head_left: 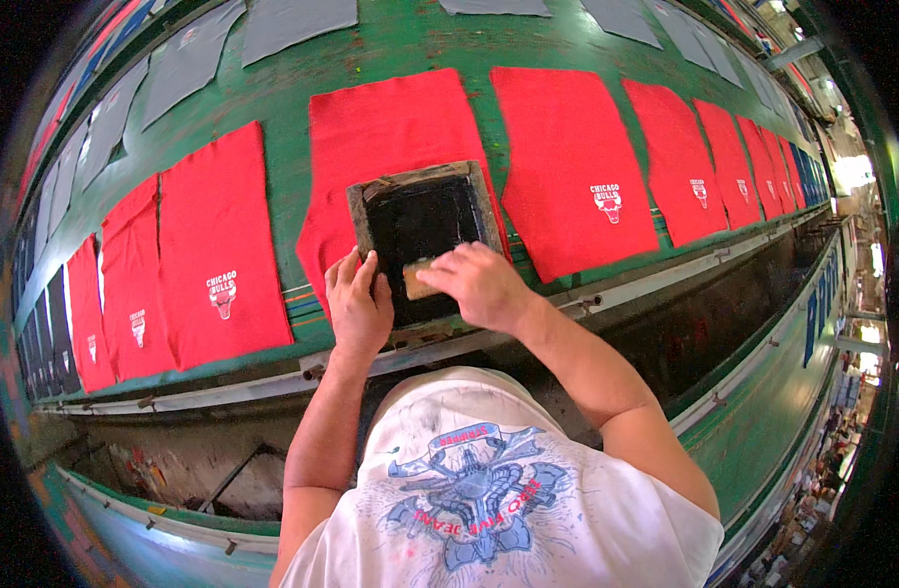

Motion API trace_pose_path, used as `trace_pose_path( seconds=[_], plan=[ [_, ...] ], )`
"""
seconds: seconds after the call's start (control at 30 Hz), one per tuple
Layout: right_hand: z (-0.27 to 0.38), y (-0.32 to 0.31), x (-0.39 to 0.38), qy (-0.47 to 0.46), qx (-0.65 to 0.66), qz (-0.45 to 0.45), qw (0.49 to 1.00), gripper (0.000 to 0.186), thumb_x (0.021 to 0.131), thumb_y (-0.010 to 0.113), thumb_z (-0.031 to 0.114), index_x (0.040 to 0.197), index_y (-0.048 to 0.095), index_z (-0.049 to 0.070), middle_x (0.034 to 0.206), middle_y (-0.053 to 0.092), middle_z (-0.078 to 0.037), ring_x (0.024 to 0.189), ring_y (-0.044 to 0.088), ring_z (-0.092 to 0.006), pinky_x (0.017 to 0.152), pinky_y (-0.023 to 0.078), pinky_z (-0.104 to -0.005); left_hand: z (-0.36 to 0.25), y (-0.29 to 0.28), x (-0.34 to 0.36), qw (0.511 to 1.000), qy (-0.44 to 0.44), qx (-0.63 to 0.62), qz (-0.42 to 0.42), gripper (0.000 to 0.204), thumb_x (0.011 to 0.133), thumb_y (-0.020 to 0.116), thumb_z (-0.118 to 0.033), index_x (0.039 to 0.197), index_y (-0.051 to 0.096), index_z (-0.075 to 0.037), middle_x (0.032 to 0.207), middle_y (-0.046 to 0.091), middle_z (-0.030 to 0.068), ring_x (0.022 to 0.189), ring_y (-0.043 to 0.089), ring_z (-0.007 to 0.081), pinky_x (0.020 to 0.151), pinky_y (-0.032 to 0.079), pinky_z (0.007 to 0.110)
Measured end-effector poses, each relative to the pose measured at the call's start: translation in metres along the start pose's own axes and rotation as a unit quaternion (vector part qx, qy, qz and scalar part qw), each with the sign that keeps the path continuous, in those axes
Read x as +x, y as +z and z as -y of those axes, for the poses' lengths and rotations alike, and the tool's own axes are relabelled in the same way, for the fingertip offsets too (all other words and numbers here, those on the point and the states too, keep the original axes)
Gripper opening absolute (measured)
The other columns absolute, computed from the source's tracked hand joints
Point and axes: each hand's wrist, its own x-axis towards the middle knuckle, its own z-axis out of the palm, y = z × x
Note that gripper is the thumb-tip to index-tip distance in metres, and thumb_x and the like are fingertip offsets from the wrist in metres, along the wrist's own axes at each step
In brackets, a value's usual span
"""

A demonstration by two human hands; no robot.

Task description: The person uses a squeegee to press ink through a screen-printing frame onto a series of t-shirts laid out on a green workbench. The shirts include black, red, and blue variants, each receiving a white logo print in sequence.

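Observation:
A wooden-framed printing screen [410,177] with a dark mesh lies over the lower part of a red fabric panel [391,122]. My left hand [359,306] grips the frame at its left side near the lower corner, its fingers bent over the wood. Inside the frame, my right hand [489,286] is closed on a small squeegee [416,281] with a light wooden handle, near the screen's lower edge. The squeegee's lower edge is hidden. The screen covers the part of the red cloth beneath it.
More red panels [567,147] with white-and-dark prints lie along the green table [302,54] on both sides. Grey panels [302,27] line its far side. A metal rail [655,269] runs along the near edge. Behind me stands another green table [763,412].

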Motion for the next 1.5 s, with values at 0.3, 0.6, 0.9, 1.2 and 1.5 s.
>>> trace_pose_path(
  seconds=[0.3,0.6,0.9,1.2,1.5],
  plan=[
    [0.041,-0.005,-0.046,0.033,0.045,0.035,0.998,0.042,0.089,0.078,0.013,0.131,0.079,0.011,0.127,0.073,-0.010,0.122,0.067,-0.0314,0.106,0.054,-0.0470,-0.004,0.019,-0.014,0.977,-0.108,-0.181,-0.043,0.061,0.086,0.076,0.006,0.146,0.071,-0.006,0.156,0.063,0.0236,0.146,0.058,0.0414,0.125,0.045,0.048],
    [-0.004,0.000,-0.086,0.307,0.209,-0.155,0.915,0.074,0.090,0.088,0.023,0.157,0.061,0.005,0.158,0.060,-0.024,0.149,0.054,-0.0440,0.128,0.040,-0.0526,-0.015,0.015,-0.018,0.975,-0.073,-0.196,-0.079,0.047,0.080,0.072,0.013,0.122,0.080,-0.006,0.162,0.060,0.0254,0.148,0.056,0.0420,0.126,0.042,0.050],
    [0.016,0.006,-0.090,0.225,0.406,-0.171,0.869,0.076,0.088,0.085,0.018,0.160,0.062,0.009,0.166,0.056,-0.021,0.159,0.046,-0.0371,0.135,0.030,-0.0482,-0.027,-0.051,-0.017,0.965,-0.054,-0.212,-0.143,0.042,0.081,0.069,0.017,0.117,0.080,-0.003,0.163,0.060,0.0230,0.153,0.056,0.0351,0.126,0.042,0.044],
    [0.075,0.021,-0.036,0.039,0.578,-0.068,0.812,0.068,0.097,0.084,0.021,0.161,0.063,0.013,0.182,0.029,-0.021,0.170,0.027,-0.0385,0.138,0.021,-0.0529,0.022,-0.166,-0.076,0.946,-0.164,-0.197,-0.199,0.018,0.115,0.064,-0.008,0.121,0.076,0.005,0.161,0.061,0.0222,0.129,0.065,0.0221,0.107,0.051,0.034],
    [0.116,0.027,-0.024,0.034,0.534,-0.011,0.844,0.070,0.094,0.087,0.020,0.160,0.064,0.013,0.180,0.031,-0.025,0.171,0.024,-0.0431,0.139,0.017,-0.0537,0.038,-0.178,-0.129,0.946,-0.142,-0.186,-0.225,0.014,0.114,0.067,-0.008,0.107,0.074,0.002,0.164,0.058,0.0248,0.121,0.067,0.0189,0.100,0.052,0.031]
  ],
)
